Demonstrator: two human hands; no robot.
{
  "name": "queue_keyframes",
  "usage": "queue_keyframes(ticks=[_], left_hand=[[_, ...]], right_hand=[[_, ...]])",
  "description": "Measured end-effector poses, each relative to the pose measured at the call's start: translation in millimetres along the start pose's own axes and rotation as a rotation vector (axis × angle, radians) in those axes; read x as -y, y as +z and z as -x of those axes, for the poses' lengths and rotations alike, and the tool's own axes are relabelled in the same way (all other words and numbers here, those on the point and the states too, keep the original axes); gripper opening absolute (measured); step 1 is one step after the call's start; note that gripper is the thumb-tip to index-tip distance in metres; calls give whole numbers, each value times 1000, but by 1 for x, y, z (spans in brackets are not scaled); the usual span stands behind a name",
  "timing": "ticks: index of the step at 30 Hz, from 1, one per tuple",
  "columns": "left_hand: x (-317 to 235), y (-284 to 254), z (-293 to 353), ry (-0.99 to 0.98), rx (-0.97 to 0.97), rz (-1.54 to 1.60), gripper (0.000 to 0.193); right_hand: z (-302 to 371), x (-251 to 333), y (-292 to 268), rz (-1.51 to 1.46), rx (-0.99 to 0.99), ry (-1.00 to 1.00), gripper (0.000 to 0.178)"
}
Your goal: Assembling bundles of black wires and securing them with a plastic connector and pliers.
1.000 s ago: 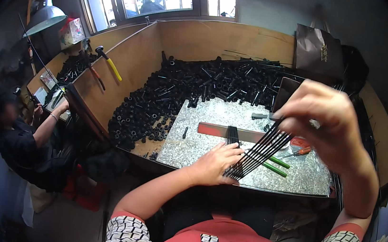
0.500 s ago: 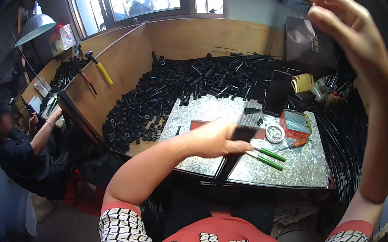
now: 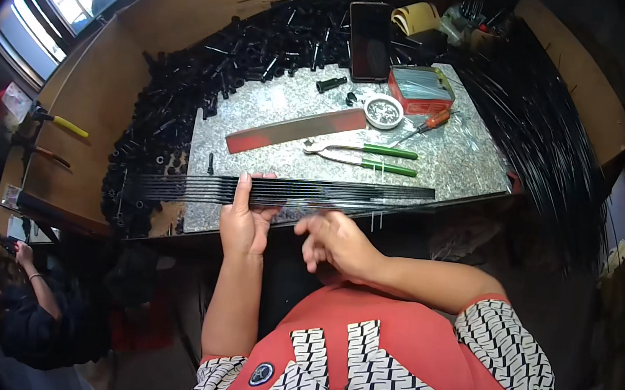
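My left grip pinches a bundle of black rods running from 9 to 3 o'clock along the near edge of the worktop. My right grip, at 3 o'clock from the left, sits near it, fingers loosely curled and parted. Toward 1 o'clock, a round white dish contains bright pieces, too small to identify. At the dish's 2 o'clock: a red box, contents unclear. The rods partly hide my left grip.

black phone | red box | round white dish | orange-handled screwdriver
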State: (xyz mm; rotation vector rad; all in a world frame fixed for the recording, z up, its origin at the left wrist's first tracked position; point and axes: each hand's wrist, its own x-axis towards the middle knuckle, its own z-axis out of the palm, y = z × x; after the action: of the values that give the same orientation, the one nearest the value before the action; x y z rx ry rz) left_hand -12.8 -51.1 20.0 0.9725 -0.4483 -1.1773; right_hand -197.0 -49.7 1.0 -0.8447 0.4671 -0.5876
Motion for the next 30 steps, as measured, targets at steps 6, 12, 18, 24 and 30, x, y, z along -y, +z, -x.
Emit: queue_keyframes(ticks=[6, 12, 18, 24, 30], left_hand=[[23, 23, 30, -11, -89, 167, 31], [23, 24, 68, -265, 391, 1, 36], [-4, 25, 90, -297, 720, -324, 38], [-36, 36, 92, 50, 715, -398, 36], [-63, 46, 80, 530, 555, -455, 31]], right_hand=[[-8, 18, 5, -275, -322, -276, 50], [9, 105, -12, 223, -438, -230, 38], [32, 178, -2, 781, -144, -209, 28], [13, 145, 9, 1072, 144, 25, 17], [-5, 107, 7, 1260, 400, 28, 33]])
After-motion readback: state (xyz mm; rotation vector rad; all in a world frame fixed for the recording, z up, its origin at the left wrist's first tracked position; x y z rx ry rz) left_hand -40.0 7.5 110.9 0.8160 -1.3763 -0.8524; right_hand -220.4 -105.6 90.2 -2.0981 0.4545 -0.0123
